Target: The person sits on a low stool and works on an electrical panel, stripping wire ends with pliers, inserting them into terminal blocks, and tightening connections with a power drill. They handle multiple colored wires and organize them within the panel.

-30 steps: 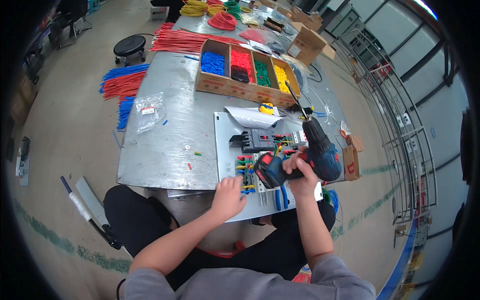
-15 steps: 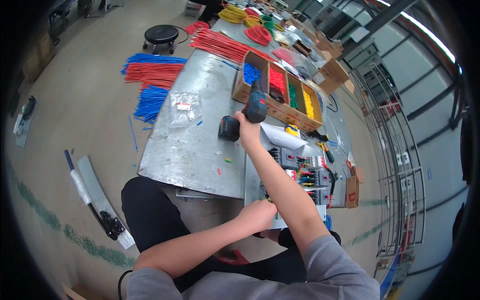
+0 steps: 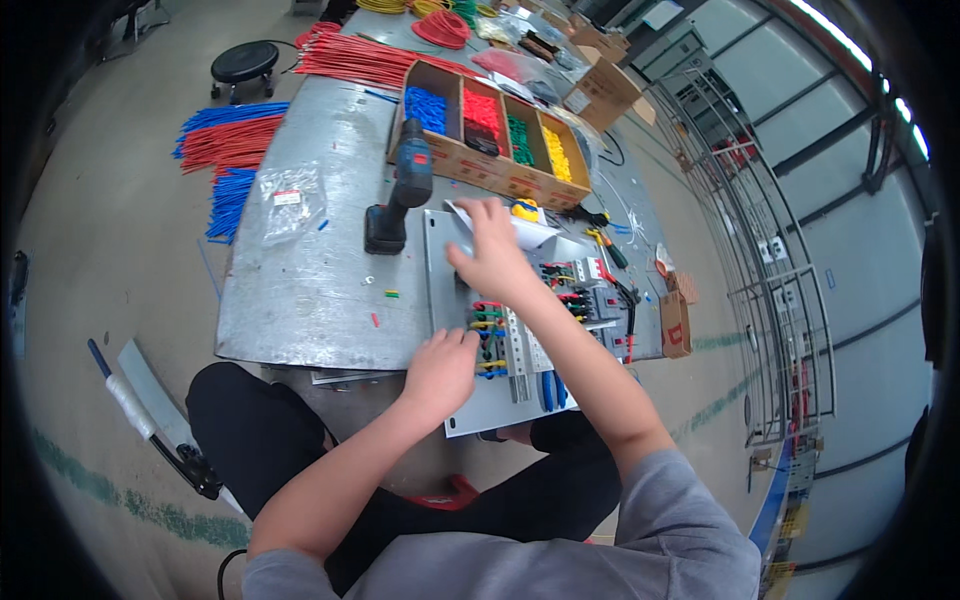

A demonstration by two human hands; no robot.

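A grey metal panel (image 3: 437,262) lies at the table's near edge, fitted with breakers, coloured wires (image 3: 489,338) and a pale terminal strip (image 3: 516,345). My right hand (image 3: 492,258) hovers over the panel's upper left part with fingers spread and nothing in them. At the panel's left edge, my left hand (image 3: 441,376) rests with its fingers stretched toward the coloured wires, holding nothing that shows. Upright on its battery, a cordless drill (image 3: 410,178) stands on the table just beyond the panel. Blue-handled pliers (image 3: 553,390) lie on the panel's near part.
Behind the panel stands a divided cardboard box (image 3: 480,165) of blue, red, green and yellow pieces. A clear plastic bag (image 3: 290,205) lies on the metal table (image 3: 300,315). Bundled red wires (image 3: 385,62) lie farther back. A black stool (image 3: 244,63) stands on the floor.
My right hand has let go of the drill, which now stands on the table, and has come back over the panel. My left hand has loosened from a fist. The view has shifted.
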